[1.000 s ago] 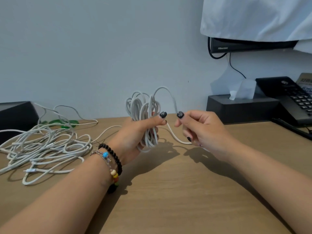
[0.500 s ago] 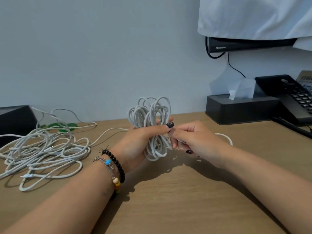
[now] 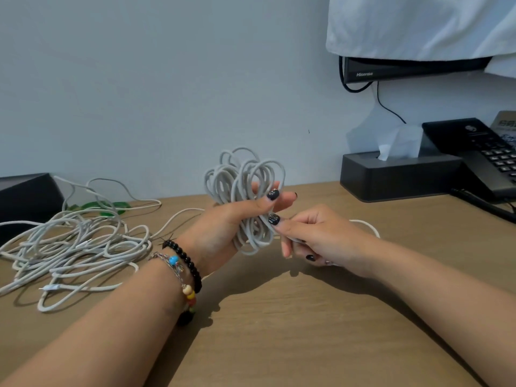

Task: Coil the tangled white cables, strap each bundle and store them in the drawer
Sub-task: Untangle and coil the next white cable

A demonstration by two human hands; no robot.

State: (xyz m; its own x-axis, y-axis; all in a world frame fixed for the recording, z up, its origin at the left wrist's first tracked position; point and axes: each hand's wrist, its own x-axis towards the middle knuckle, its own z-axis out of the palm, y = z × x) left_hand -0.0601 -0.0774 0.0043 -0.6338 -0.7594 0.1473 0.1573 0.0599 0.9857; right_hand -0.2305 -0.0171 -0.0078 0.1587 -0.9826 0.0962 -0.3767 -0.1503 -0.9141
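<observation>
Left hand point(image 3: 223, 233) grips coil point(image 3: 245, 188) mid-loops; right hand point(image 3: 318, 238) pinches its loose end.

We see a plain pale wall point(image 3: 167, 79) behind the wooden surface point(image 3: 279, 331), a cloth-draped monitor point(image 3: 405, 69) mounted upper right, a black tissue box point(image 3: 391, 177) and telephone point(image 3: 480, 155) below.

A tangled heap of cables point(image 3: 69, 244) lies on the tabletop point(image 3: 293, 331) toward its left edge, with a box point(image 3: 26, 199) behind it at the back left corner. Above mid-table, the left hand point(image 3: 223, 233) grips a cable coil point(image 3: 245, 196), and the right hand point(image 3: 315, 238) is just to its right. A tissue box point(image 3: 399, 177) and a telephone point(image 3: 480, 155) stand along the back edge at the right.
</observation>
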